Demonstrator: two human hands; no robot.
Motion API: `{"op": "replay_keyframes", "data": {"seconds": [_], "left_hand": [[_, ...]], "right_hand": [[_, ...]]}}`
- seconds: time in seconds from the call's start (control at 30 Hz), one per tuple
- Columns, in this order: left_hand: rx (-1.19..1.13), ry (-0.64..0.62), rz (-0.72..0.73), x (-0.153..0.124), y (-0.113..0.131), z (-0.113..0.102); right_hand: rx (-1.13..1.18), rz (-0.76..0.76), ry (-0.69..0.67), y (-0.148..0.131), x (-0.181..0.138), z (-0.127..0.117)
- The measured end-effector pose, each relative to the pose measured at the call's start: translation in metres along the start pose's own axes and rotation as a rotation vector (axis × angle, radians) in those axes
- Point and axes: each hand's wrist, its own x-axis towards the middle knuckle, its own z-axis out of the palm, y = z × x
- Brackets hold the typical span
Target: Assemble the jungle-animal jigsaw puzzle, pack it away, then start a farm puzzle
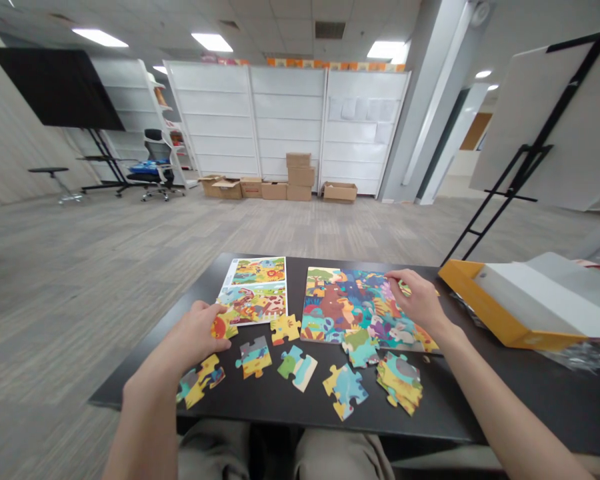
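Pinching knobbed cardboard puzzle piece, left hand; right hand fingertips pinching piece over glossy assembled puzzle.

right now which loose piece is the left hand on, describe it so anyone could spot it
Start at the black table and find the printed picture sheet left of the part-built puzzle. At that sheet's lower left corner, the left hand pinches a puzzle piece. Unlike the mostly blue and green loose pieces along the near edge, it is red, orange and yellow, and overlaps the sheet.
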Motion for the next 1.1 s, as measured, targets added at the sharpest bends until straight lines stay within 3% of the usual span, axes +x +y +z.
{"op": "replay_keyframes", "data": {"seconds": [0.13,0.23,0.4,0.53,0.7,0.9,1.1], "left_hand": [[0.018,0.043,-0.03,-0.006,0.001,-0.004],[-0.017,0.069,0.025,-0.01,0.004,-0.011],[-0.267,0.045,0.161,-0.019,0.021,-0.028],[-0.627,0.044,0.277,-0.024,0.058,-0.033],[-0.912,-0.067,0.416,-0.016,0.12,-0.018],[-1.119,-0.129,0.44,0.001,0.186,0.01],[-1.166,-0.049,0.372,0.015,0.229,0.028]], "right_hand": [[-0.009,0.007,-0.003,0.0,0.0,0.001],[-0.008,0.011,-0.001,0.001,0.0,0.0],[0.026,0.051,0.032,0.007,0.0,0.0],[0.101,0.133,0.054,0.005,0.002,0.001],[0.406,0.367,0.031,0.001,0.007,-0.004],[0.748,0.443,-0.217,-0.004,0.011,-0.021],[0.901,0.414,-0.537,-0.019,0.009,-0.023]]}}
